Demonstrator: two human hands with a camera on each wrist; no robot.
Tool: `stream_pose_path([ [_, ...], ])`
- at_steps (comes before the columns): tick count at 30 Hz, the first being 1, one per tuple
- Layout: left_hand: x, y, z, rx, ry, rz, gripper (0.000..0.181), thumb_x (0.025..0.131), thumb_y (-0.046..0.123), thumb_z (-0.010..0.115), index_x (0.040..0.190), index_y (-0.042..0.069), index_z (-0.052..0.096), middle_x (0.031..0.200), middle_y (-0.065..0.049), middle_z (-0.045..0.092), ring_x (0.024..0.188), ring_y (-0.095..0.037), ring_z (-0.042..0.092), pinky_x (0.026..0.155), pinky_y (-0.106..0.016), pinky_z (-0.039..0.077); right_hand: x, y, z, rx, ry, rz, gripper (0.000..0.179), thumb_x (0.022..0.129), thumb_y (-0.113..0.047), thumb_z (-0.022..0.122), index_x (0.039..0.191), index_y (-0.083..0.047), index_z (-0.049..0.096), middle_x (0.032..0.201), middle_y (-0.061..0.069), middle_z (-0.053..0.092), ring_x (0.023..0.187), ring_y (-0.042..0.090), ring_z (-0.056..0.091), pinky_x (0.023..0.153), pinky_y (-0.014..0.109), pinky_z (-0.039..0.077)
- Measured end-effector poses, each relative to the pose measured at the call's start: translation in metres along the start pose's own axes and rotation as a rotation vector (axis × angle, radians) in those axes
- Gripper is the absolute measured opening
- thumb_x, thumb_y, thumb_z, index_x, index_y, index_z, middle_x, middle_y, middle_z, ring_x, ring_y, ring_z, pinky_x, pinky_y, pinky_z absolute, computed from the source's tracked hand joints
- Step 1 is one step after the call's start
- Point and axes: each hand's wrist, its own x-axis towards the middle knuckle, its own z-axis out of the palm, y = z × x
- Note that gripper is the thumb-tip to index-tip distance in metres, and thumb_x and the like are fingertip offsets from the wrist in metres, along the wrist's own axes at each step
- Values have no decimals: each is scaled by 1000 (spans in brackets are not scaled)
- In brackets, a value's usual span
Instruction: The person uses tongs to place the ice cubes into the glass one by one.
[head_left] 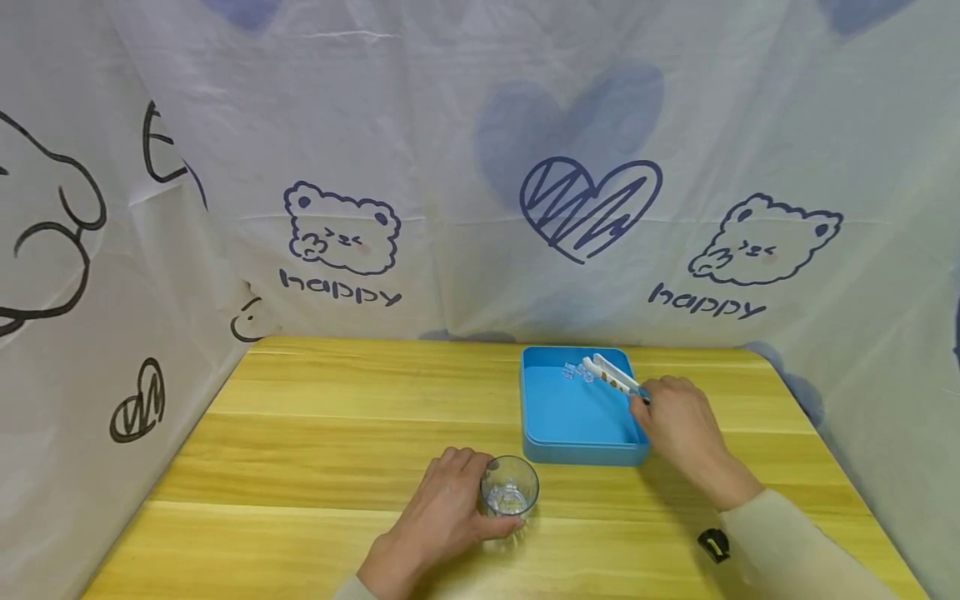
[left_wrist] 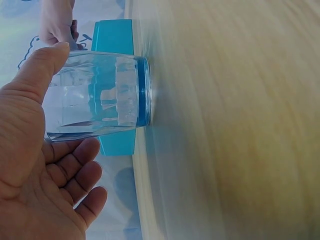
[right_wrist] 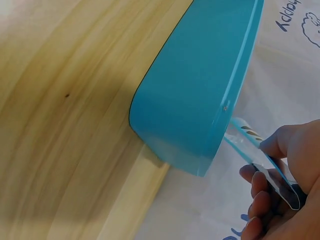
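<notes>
My left hand (head_left: 442,510) holds a clear drinking glass (left_wrist: 82,100) upright on the table, thumb on one side and fingers on the other. Clear shapes show low inside it. At the right, my right hand (head_left: 684,423) grips small white tongs (head_left: 619,380) with gold marks and blue edges. They reach over the right wall of a shallow blue box (head_left: 577,421). Several small clear pieces (head_left: 577,372) lie in the far part of that box, with the tong tips right beside them. In the right wrist view, the box wall hides the tips.
The wooden table (head_left: 337,417) runs back to a white cloth (head_left: 450,167) printed with bears and hearts. Another cloth (head_left: 67,400) hangs along the left side. A small black item (head_left: 714,545) lies near my right sleeve.
</notes>
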Motion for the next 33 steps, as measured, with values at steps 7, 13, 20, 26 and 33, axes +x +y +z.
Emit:
stream_pose_path([
  [7,0,-1,1,-1,-15,-10,75,76,63,87,126,11,67,111,2,66,101,-15,53,93,-39,48,4,-4,5,-64,-58,13,30,98,-18,69,74,-1,62,70,9,56,70,30,54,66,48,48],
  [13,0,-1,2,3,-16,-13,75,76,65,86,126,12,68,111,2,66,101,-15,53,93,-38,48,7,-6,10,-101,-86,11,32,97,-19,71,73,-1,62,69,8,55,67,28,52,66,46,48],
  [20,-1,-1,2,-9,-26,-17,75,77,64,86,127,12,67,112,1,66,103,-15,54,94,-39,48,10,-9,17,-132,-67,-17,33,95,-18,73,69,-1,61,67,8,55,65,29,53,62,46,50],
  [26,0,-1,1,-14,-38,-27,76,77,65,86,128,12,67,113,1,66,104,-15,54,96,-40,48,13,-12,20,-158,-85,-3,35,94,-17,70,65,-3,56,65,8,52,63,27,49,60,43,49],
  [33,-1,0,-1,-10,-42,-29,75,77,65,85,128,12,67,113,2,66,104,-15,54,96,-41,48,13,-14,21,-150,-99,3,35,94,-18,71,67,-2,58,66,9,52,62,27,48,59,42,48],
])
